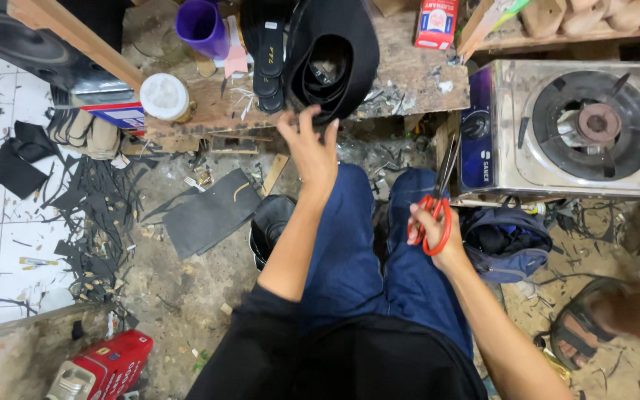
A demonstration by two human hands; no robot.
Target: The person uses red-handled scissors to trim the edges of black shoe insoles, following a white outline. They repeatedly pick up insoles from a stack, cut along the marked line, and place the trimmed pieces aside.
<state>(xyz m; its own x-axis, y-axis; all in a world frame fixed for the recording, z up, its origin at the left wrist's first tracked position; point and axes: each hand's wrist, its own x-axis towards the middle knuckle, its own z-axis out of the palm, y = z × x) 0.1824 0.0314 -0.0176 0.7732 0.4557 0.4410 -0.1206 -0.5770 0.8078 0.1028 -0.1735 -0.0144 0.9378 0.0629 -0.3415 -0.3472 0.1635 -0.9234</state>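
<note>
Left hand [312, 148]: fingers spread, grip holding nothing, reaching to 12 o'clock for the black shoe upper [332, 55] on the wooden surface [409, 74]. Right hand [432, 230]: grip closed on red-handled scissors [436, 204], blades up beside the gas stove [568, 130] at 2 o'clock. Advisable: pinch the upper's near edge; keep blades aside.

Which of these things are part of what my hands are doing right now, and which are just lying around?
In hand:
- left hand reaching toward the black shoe upper on the wooden bench
- right hand holding the orange-handled scissors
- black insoles beside the upper

Lying about:
- gas stove
- purple cup
- white-lidded jar
- red tin
- black scraps on the floor
</note>
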